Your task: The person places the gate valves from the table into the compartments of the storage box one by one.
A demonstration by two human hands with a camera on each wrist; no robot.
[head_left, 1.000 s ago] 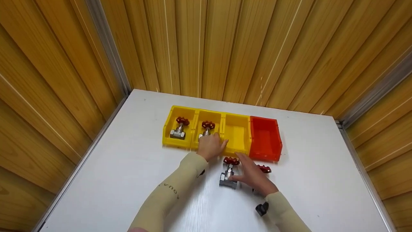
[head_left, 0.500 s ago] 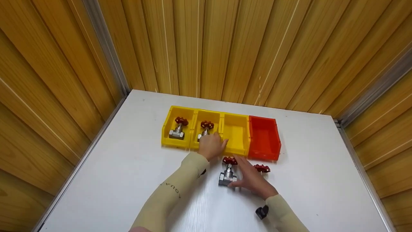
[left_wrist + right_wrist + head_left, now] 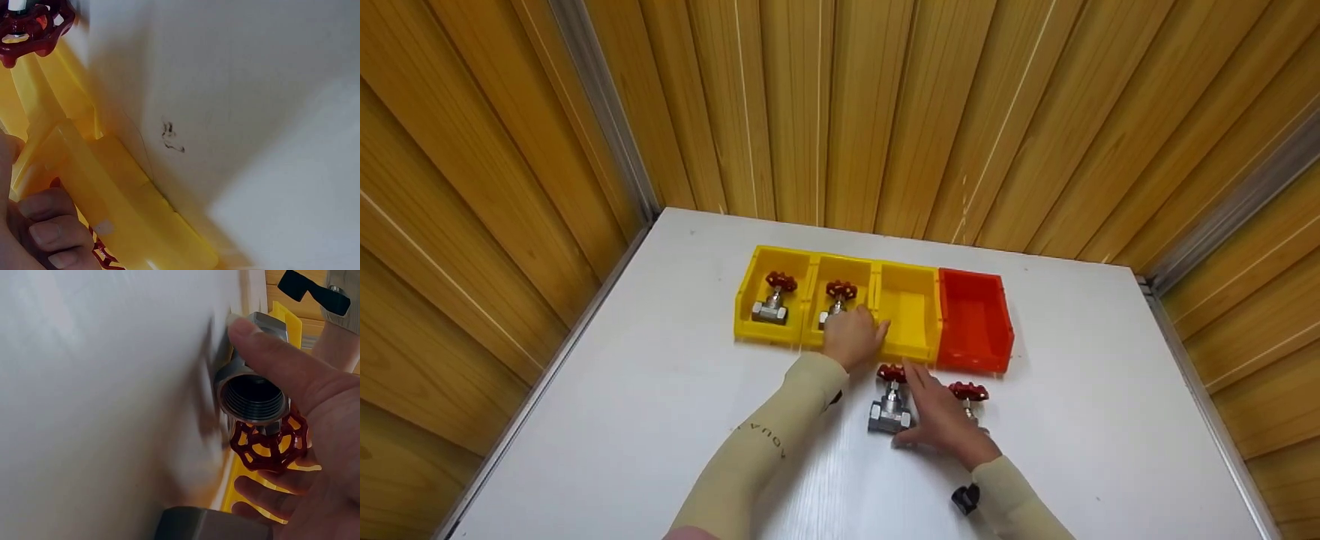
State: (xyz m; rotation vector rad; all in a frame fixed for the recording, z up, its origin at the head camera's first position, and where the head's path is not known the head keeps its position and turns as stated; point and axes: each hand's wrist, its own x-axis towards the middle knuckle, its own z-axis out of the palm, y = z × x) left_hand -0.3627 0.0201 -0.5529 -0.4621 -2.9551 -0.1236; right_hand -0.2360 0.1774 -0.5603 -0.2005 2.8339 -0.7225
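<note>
A steel gate valve with a red handwheel [image 3: 890,418] is on the white table in front of the bins, its wheel toward them. My right hand [image 3: 945,424] grips it, thumb on the body and fingers by the handwheel. In the right wrist view, that valve's threaded opening [image 3: 253,399] faces the camera. My left hand [image 3: 851,337] pinches the divider of the yellow bin [image 3: 847,264], with the thumb on one side and curled fingers on the other. Inside this bin is a second valve [image 3: 840,291], partly hidden by the hand.
At the row's left, another yellow bin [image 3: 750,300] holds a valve [image 3: 772,307]. A third yellow bin [image 3: 911,311] and a red bin [image 3: 979,319] continue the row. One more valve [image 3: 969,394] is right of my right hand, partly covered. Plank-patterned walls [image 3: 855,112] enclose the table.
My right hand has shifted slightly left and its thumb has come down to the lower end of the valve. More of the rightmost valve shows. The left hand stays in place.
</note>
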